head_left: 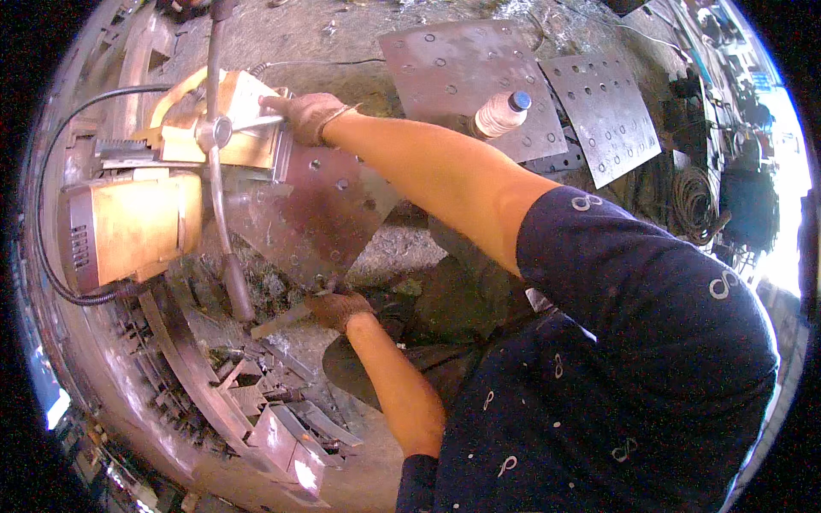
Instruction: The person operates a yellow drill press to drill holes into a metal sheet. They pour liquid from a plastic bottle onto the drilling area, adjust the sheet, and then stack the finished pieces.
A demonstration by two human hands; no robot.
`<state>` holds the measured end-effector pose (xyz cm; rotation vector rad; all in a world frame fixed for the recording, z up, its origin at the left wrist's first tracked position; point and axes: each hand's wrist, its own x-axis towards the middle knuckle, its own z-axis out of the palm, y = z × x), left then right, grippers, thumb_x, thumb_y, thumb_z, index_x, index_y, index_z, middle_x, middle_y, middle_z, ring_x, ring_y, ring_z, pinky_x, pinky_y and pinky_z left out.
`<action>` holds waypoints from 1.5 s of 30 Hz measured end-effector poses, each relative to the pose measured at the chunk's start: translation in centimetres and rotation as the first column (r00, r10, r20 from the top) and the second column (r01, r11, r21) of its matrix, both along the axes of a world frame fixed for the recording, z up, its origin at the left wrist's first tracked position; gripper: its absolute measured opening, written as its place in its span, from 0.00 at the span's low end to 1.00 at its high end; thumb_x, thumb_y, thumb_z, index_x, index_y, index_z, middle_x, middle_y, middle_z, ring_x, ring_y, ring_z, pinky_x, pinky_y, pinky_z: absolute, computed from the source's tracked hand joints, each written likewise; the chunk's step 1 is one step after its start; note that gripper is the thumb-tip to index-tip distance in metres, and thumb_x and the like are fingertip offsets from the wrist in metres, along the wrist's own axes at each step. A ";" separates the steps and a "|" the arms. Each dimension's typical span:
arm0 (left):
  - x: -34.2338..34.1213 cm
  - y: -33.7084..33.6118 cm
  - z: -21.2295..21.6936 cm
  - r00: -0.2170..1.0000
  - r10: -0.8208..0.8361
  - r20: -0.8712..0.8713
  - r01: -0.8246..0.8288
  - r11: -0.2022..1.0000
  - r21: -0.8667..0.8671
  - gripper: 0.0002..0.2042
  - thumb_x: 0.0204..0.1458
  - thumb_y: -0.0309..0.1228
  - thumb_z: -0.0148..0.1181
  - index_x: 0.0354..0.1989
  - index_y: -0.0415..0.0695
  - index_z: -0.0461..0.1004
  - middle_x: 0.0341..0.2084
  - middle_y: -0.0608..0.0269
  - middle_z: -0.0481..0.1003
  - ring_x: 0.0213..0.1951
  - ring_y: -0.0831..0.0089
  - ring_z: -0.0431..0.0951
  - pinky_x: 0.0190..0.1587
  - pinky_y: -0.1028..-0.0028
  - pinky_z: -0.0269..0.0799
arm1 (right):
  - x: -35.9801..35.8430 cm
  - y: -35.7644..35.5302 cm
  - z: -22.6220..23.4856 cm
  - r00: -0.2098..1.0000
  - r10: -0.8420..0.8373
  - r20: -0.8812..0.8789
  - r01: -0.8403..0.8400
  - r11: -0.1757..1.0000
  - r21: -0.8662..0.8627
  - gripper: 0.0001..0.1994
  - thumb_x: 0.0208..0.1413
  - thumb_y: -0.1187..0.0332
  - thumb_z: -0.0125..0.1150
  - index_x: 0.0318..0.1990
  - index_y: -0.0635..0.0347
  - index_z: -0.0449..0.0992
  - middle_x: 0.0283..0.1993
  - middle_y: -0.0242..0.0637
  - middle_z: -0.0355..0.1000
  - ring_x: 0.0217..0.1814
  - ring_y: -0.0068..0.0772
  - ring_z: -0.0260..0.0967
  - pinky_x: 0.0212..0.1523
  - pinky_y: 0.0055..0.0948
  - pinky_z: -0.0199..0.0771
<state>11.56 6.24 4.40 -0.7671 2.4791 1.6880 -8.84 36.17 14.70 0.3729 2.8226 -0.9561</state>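
A yellow magnetic drill [244,111] stands at the upper left, its metal handle spokes [215,188] crossing in front of its body. My right hand [316,118], in a brownish glove, is against the drill's side, one finger stretched onto its panel. Under that hand lies a steel plate [312,209] with several holes. Gloved too, my left hand [340,309] is closed at the plate's near corner. A flat metal strip [280,321] sticks out from its fingers; the grip itself is partly hidden.
Two more drilled plates [445,85] [603,115] lie farther right, with a blue-capped bottle [500,115] on one. The drill's yellow motor housing [137,227] and black cable [41,197] are at left. Metal offcuts [286,436] crowd the lower left. A coiled hose [694,203] lies far right.
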 end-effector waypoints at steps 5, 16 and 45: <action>4.0 -0.5 -1.2 0.971 -0.002 0.238 0.078 0.947 -0.310 0.29 0.71 0.51 0.52 0.54 0.29 0.74 0.51 0.39 0.79 0.53 0.42 0.80 0.55 0.51 0.76 | 0.4 -1.8 1.3 1.000 0.001 0.018 0.003 0.978 -0.210 0.32 0.65 0.70 0.60 0.75 0.28 0.68 0.58 0.48 0.82 0.58 0.49 0.83 0.58 0.46 0.81; 5.5 -0.1 -4.0 0.858 -0.253 0.447 0.478 0.710 -0.517 0.22 0.66 0.40 0.62 0.57 0.32 0.73 0.48 0.33 0.80 0.55 0.38 0.81 0.54 0.48 0.76 | -0.1 -0.9 0.4 1.000 -0.001 0.018 0.001 1.000 -0.010 0.26 0.65 0.67 0.60 0.71 0.42 0.73 0.60 0.47 0.82 0.61 0.48 0.82 0.60 0.46 0.81; 4.9 2.4 -2.8 0.977 -0.177 0.115 0.203 0.937 -0.283 0.25 0.73 0.44 0.53 0.60 0.30 0.70 0.58 0.35 0.76 0.58 0.38 0.78 0.61 0.52 0.76 | -0.8 -1.3 0.0 1.000 0.021 0.014 -0.021 1.000 0.005 0.27 0.56 0.66 0.67 0.66 0.45 0.77 0.56 0.49 0.83 0.59 0.51 0.82 0.57 0.47 0.83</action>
